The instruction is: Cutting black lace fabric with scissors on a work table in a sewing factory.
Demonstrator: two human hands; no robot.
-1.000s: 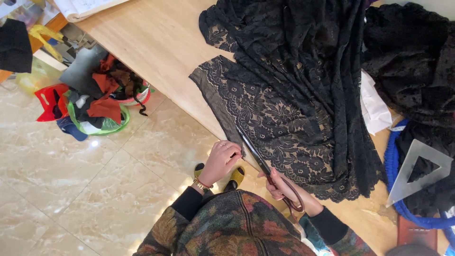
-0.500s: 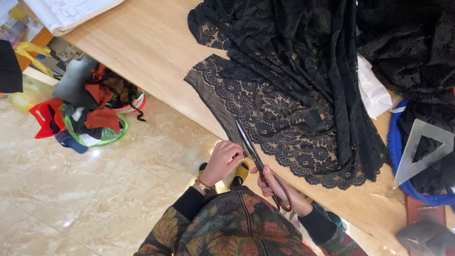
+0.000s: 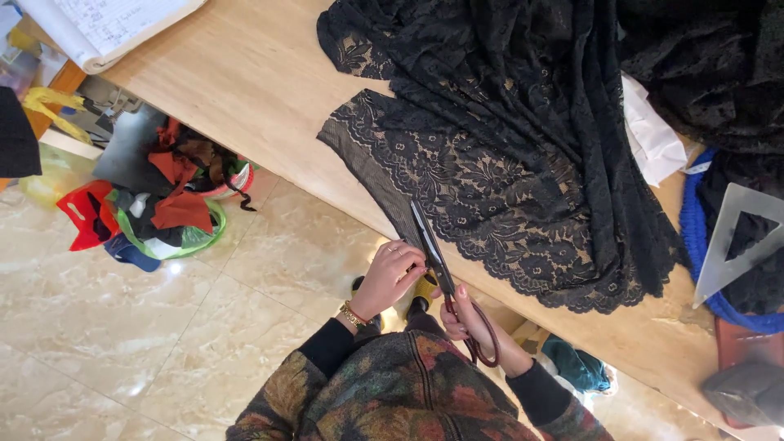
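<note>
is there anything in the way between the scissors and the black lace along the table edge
Nothing visible. The right hand holds the dark-handled metal scissors, whose blades already lie on the black lace fabric at the edge of the light wooden table. The left hand pinches the lace edge beside the blades, not across them.

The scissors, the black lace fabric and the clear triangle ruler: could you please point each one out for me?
scissors (image 3: 430, 245), head view, on the blades near the pivot.
black lace fabric (image 3: 490, 175), head view, on the flat scalloped panel.
clear triangle ruler (image 3: 729, 245), head view, on its left edge.
</note>
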